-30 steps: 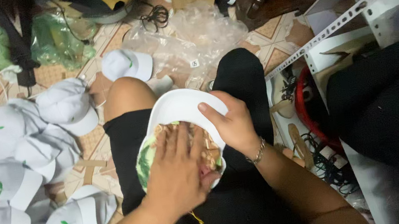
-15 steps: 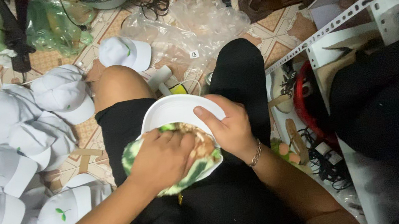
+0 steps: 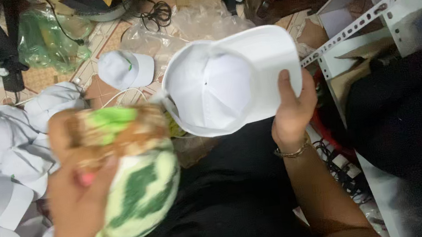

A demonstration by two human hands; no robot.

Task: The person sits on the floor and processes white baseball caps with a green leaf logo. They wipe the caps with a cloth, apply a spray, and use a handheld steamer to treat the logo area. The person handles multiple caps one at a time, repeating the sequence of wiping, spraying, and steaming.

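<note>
The right hand (image 3: 290, 108) is pinching the brim of a white cap (image 3: 230, 79), holding it up with the hollow crown facing the camera, brim pointing toward the right hand's side. The left hand (image 3: 80, 202), blurred, is gripping a rounded green-and-white patterned form (image 3: 137, 188) just left of and below the cap, apart from it. More white caps (image 3: 3, 153) are lying on the floor beyond the left hand.

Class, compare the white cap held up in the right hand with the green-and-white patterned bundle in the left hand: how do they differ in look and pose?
The white cap is plain white; the green-and-white patterned bundle is mottled green, with brown at its top. The cap shows its hollow inside, gripped at the brim by the right hand; the bundle is a rounded lump in the left hand. The cap looks sharp, the bundle blurred. Both are held above the lap.
</note>
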